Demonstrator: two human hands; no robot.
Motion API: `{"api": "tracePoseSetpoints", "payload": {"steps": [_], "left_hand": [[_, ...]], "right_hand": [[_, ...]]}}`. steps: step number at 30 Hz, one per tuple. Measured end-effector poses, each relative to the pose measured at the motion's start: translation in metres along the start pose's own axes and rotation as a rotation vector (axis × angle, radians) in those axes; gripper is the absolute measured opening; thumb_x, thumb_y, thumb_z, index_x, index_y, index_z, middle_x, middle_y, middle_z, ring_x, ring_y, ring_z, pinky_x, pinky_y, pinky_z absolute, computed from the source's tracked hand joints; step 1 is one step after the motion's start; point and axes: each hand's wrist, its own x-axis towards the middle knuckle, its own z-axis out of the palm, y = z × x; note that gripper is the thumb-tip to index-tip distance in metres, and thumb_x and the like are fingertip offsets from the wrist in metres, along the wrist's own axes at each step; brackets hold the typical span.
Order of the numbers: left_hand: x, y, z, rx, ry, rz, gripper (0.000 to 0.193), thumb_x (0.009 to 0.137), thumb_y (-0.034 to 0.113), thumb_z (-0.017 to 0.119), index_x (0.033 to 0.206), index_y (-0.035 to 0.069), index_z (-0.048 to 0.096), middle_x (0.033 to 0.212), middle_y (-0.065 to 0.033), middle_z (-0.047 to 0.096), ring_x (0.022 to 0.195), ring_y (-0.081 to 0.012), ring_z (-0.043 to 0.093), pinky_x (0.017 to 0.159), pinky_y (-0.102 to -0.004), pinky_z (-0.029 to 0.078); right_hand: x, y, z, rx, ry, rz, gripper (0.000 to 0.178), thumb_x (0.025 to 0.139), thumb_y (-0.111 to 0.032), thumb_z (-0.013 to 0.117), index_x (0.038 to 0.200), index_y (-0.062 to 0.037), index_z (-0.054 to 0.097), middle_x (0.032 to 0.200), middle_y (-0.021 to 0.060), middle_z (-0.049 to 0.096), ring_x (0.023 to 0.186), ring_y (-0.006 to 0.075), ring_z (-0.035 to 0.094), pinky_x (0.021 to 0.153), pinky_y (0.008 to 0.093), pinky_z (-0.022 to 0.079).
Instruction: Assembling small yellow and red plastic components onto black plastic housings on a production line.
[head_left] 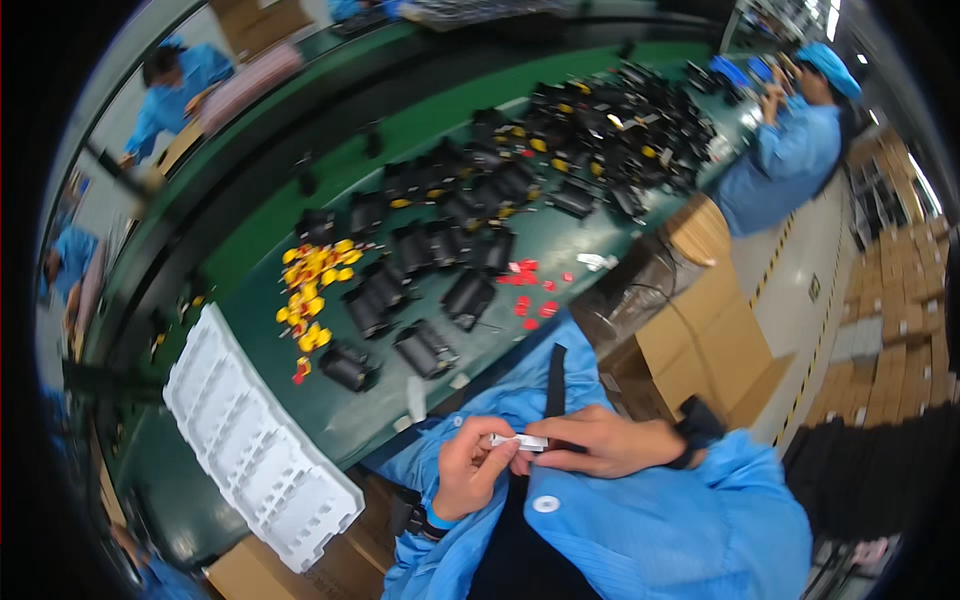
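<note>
Close in front of my body, a small white piece (520, 441) is pinched between both hands; its exact kind is too small to make out. The fingers of my left hand (466, 470) are closed on one end of it. My right hand (606, 441) grips the other end with thumb and fingers. On the green table beyond lie black boxy parts with wires (425, 349). A heap of yellow pieces (308, 290) is to their left, and several small red pieces (527, 305) lie scattered to their right.
A white moulded tray (260, 440) overhangs the table's near left edge. Many black parts (620, 130) pile up toward the far right, where a co-worker in blue (800, 150) sits. An open cardboard box (705, 330) stands at my right. A green conveyor (270, 215) runs behind the table.
</note>
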Motion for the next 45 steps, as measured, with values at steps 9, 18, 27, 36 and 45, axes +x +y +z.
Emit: {"api": "tracePoseSetpoints", "payload": {"steps": [9, 18, 27, 36, 45], "left_hand": [[0.018, -0.019, 0.040, 0.335, 0.033, 0.013, 0.029, 0.093, 0.003, 0.068, 0.119, 0.000, 0.057, 0.066, 0.0005, 0.057, 0.058, -0.0045, 0.047, 0.053, -0.0229, 0.035], [0.005, -0.030, -0.007, 0.658, 0.042, -0.040, 0.010, 0.092, 0.010, 0.067, 0.099, 0.003, 0.065, 0.070, -0.0094, 0.060, 0.055, -0.0159, 0.056, 0.052, -0.0297, 0.043], [-0.010, -0.072, -0.057, 0.618, 0.126, -0.256, 0.012, 0.094, 0.014, 0.064, 0.095, 0.002, 0.064, 0.070, -0.0097, 0.060, 0.058, -0.0160, 0.055, 0.054, -0.0321, 0.042], [-0.042, -0.117, -0.086, 0.679, 0.362, -0.198, 0.011, 0.092, 0.015, 0.062, 0.093, 0.004, 0.065, 0.072, -0.0189, 0.064, 0.065, -0.0371, 0.064, 0.059, -0.0438, 0.047], [-0.042, -0.152, -0.103, 0.603, 0.395, -0.410, 0.017, 0.095, 0.015, 0.061, 0.090, -0.001, 0.063, 0.064, -0.0092, 0.057, 0.056, -0.0185, 0.053, 0.055, -0.0357, 0.041]], "right_hand": [[-0.069, 0.065, 0.011, -0.493, 0.951, -0.146, 0.013, 0.083, -0.005, 0.073, 0.092, 0.0023, 0.069, 0.083, 0.0145, 0.070, 0.069, 0.0281, 0.068, 0.063, 0.0365, 0.054], [-0.035, 0.194, -0.093, -0.452, 0.444, 0.544, 0.020, 0.087, -0.015, 0.069, 0.077, 0.0026, 0.067, 0.075, 0.0196, 0.068, 0.068, 0.0372, 0.066, 0.060, 0.0427, 0.052], [0.305, 0.018, -0.132, -0.515, 0.264, -0.386, 0.013, 0.085, -0.013, 0.061, 0.086, 0.0002, 0.063, 0.070, 0.0197, 0.062, 0.062, 0.0378, 0.060, 0.058, 0.0444, 0.047], [0.469, 0.102, -0.134, -1.082, -0.179, -0.209, 0.044, 0.069, -0.017, 0.085, 0.106, -0.0019, 0.065, 0.098, 0.0210, 0.069, 0.098, 0.0419, 0.065, 0.084, 0.0509, 0.053], [0.156, 0.010, -0.164, -1.170, 0.213, -0.141, 0.032, 0.091, -0.033, 0.070, 0.081, -0.0041, 0.059, 0.066, 0.0115, 0.055, 0.056, 0.0316, 0.058, 0.052, 0.0429, 0.044]]}}
